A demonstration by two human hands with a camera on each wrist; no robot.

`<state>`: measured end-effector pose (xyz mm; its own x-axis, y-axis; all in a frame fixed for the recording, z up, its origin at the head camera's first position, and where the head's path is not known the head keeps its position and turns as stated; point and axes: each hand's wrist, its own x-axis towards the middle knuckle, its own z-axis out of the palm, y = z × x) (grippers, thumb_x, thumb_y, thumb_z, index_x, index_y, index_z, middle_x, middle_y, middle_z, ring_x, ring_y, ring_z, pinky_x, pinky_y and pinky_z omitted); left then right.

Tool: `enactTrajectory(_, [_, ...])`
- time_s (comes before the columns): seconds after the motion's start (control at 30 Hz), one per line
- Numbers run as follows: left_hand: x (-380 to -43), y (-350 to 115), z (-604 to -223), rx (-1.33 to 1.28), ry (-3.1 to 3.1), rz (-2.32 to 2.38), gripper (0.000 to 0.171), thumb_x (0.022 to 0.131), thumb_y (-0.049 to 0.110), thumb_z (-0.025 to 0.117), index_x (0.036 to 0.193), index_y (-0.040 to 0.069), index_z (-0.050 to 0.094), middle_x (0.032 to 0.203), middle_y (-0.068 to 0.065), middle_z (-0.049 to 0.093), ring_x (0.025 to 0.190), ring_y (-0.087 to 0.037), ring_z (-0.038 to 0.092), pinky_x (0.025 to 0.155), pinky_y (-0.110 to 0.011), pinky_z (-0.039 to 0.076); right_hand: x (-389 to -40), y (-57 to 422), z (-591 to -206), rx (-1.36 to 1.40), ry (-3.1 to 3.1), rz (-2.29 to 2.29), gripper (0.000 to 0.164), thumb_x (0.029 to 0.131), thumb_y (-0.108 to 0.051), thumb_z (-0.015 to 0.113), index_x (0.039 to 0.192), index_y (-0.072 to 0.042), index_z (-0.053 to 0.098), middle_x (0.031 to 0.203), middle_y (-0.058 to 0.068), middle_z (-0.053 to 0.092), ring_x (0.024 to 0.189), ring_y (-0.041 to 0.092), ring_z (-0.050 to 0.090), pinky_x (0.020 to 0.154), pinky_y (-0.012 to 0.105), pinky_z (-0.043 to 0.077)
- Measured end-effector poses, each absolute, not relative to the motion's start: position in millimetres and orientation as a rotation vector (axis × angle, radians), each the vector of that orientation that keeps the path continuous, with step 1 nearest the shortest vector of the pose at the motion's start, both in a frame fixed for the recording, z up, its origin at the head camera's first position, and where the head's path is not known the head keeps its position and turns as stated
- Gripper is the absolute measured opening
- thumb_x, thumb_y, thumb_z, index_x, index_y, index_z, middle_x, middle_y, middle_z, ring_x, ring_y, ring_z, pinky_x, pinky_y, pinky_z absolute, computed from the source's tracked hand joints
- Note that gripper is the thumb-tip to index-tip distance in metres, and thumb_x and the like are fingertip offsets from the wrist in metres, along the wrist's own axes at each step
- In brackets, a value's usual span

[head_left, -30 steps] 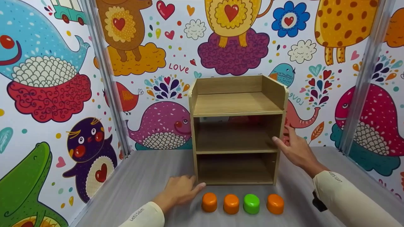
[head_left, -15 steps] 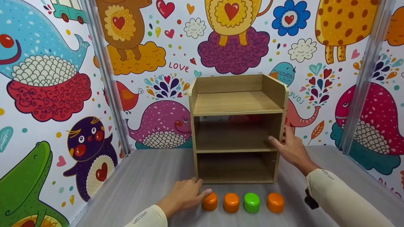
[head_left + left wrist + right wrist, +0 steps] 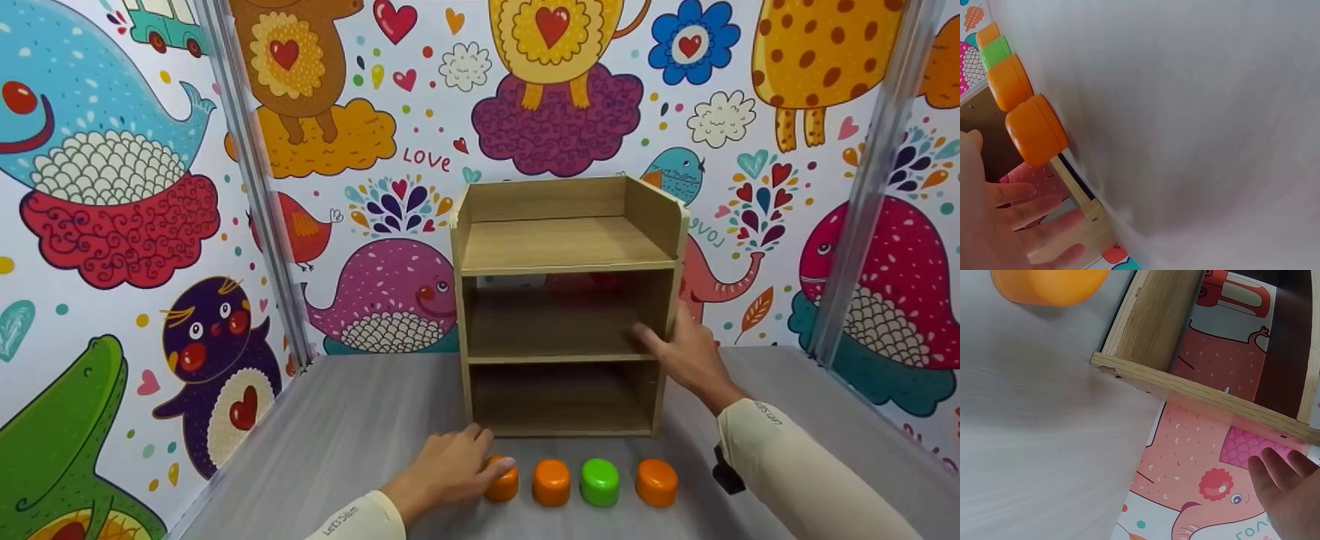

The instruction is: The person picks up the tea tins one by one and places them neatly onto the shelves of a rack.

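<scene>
One orange cup [image 3: 508, 489] is standing on the table [image 3: 360, 397] at the left end of a row, partly hidden by a thumb. That thumb's left hand [image 3: 450, 466] is lying just beside it, fingers extended and spread; whether it is touching the cup I cannot tell. A second orange cup [image 3: 551, 482], a green cup [image 3: 600, 482] and a third orange cup [image 3: 657, 482] are continuing the row rightward, standing apart. Behind them, the three-tier shelf [image 3: 568, 241] is standing upright. The right hand [image 3: 690, 352] is hovering by its right side, fingers straight, thumb pointing across the front; contact is remaining unclear. Pale sleeves [image 3: 814, 457] are covering both forearms, and cartoon animals are decorating the wall [image 3: 427, 142] beyond.
</scene>
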<state>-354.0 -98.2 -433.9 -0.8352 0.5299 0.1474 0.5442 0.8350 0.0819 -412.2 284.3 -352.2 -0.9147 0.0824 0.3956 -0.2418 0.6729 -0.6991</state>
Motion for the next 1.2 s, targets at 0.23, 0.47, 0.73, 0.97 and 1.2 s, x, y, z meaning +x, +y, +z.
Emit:
enactTrajectory(0.23, [-357.6,-93.0,-438.0,-0.834,-2.942,-0.17,0.07,0.099,0.072,0.039,0.13,0.014,0.062,0.114,-0.005,0.067,0.096,-0.023,0.066,0.089,-0.055,0.054,-415.8,284.5,-355.1,0.104,-2.486,1.142,0.096,0.096,-0.055,0.063,0.163,-0.013,0.008,0.159,0.026,0.038,0.136,0.053,0.048,0.107,0.07,0.038])
enactTrajectory(0.47, [-357.5,-89.4,-441.4,-0.844,-2.946,-0.156,0.075,0.098,0.074,0.037,0.134,0.013,0.061,0.121,-0.007,0.067,0.1,-0.025,0.066,0.09,-0.056,0.053,-419.6,284.2,-357.3,0.108,-2.471,1.172,0.099,0.095,-0.053,0.067,0.163,-0.015,0.007,0.159,0.025,0.037,0.136,0.054,0.047,0.104,0.071,0.039])
enactTrajectory(0.73, [-359.3,-87.1,-446.5,-0.846,-2.984,-0.159,0.076,0.098,0.074,0.037,0.135,0.012,0.06,0.124,-0.009,0.066,0.098,-0.024,0.064,0.092,-0.056,0.052,-422.1,284.6,-362.7,0.121,-2.448,1.151,0.099,0.094,-0.052,0.069,0.164,-0.017,0.008,0.159,0.024,0.039,0.135,0.055,0.048,0.102,0.071,0.04])
enactTrajectory(0.97, [-357.8,-85.4,-447.5,-0.851,-2.948,-0.087,0.07,0.098,0.073,0.038,0.127,0.014,0.063,0.109,-0.005,0.066,0.087,-0.021,0.062,0.083,-0.05,0.054,-424.0,284.0,-365.9,0.14,-2.429,1.131,0.096,0.094,-0.046,0.071,0.163,-0.017,0.01,0.157,0.025,0.042,0.132,0.056,0.051,0.1,0.07,0.041])
enactTrajectory(1.2, [-356.4,-84.1,-447.4,-0.848,-2.967,-0.084,0.067,0.099,0.071,0.039,0.125,0.014,0.063,0.108,-0.005,0.066,0.085,-0.02,0.061,0.082,-0.049,0.054,-425.6,285.3,-370.4,0.161,-2.426,1.125,0.095,0.094,-0.038,0.074,0.163,-0.017,0.012,0.157,0.023,0.042,0.131,0.056,0.052,0.098,0.069,0.043])
